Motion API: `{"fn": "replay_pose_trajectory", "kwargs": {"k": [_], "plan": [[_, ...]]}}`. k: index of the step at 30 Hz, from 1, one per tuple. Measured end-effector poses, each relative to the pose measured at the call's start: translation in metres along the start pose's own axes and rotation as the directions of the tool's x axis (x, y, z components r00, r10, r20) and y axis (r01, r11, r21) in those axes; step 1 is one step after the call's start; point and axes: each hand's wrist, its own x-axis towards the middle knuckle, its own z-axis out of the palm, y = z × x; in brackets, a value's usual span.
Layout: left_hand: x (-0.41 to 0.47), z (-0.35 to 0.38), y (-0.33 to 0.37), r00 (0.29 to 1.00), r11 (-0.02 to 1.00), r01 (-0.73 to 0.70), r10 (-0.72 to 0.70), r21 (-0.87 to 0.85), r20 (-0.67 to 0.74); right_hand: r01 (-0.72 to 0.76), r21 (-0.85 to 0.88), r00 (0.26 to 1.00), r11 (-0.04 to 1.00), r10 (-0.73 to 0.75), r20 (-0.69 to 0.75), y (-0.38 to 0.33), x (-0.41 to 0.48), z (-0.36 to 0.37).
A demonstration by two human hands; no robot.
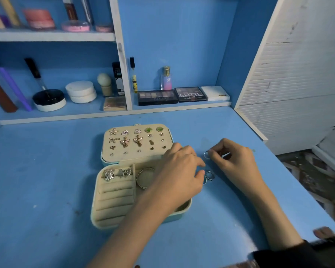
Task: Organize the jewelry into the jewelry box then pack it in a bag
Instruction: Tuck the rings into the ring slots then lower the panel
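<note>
While I watch from the head view, the right hand [232, 161] sits just right of the box, thumb and forefinger pinched on a thin silver ring [205, 154], held low over the blue counter [46, 180]. I've got the left hand [179, 167] reaching across the right side of the pale blue jewelry box with cream lining [97, 207], fingers loosely bent. It grips nothing I can see, and its thumb tip is just beside a pair of silver rings [209, 176] lying on the counter next to the box's right edge.

The box lies open in the middle of the counter. Its raised lid panel carries rows of gold-toned stud earrings [135, 140]: stars, triangles, winged shapes and green stones. In the base, two ornate silver rings [109, 174] stand in the top ring roll, and a thin round metal bangle [141, 177] lies in the compartment to their right, partly under the left hand. Behind, dark eyeshadow palettes [157, 97] sit on the low shelf.
</note>
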Motion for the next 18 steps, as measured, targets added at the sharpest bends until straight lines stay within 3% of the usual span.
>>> {"fn": "replay_pose_trajectory", "kwargs": {"k": [5,9,13,18], "plan": [[0.005,0.006,0.005,0.996,0.981,-0.006,-0.012,0.192,0.089,-0.015,0.067,1.000,0.998,0.016,-0.020,-0.001,0.000,0.002],[0.006,0.009,0.005,0.996,0.973,-0.031,0.010,0.227,0.092,-0.081,0.224,0.997,0.971,0.079,0.015,-0.005,0.002,0.000],[-0.001,0.001,0.001,0.998,0.999,0.043,-0.044,-0.034,-0.051,-0.074,0.295,0.997,0.953,0.063,0.045,-0.005,0.001,-0.002],[-0.024,-0.027,-0.025,0.951,0.940,0.123,-0.203,-0.318,-0.233,-0.090,0.356,0.994,0.930,0.061,0.091,-0.004,-0.001,0.000]]}}
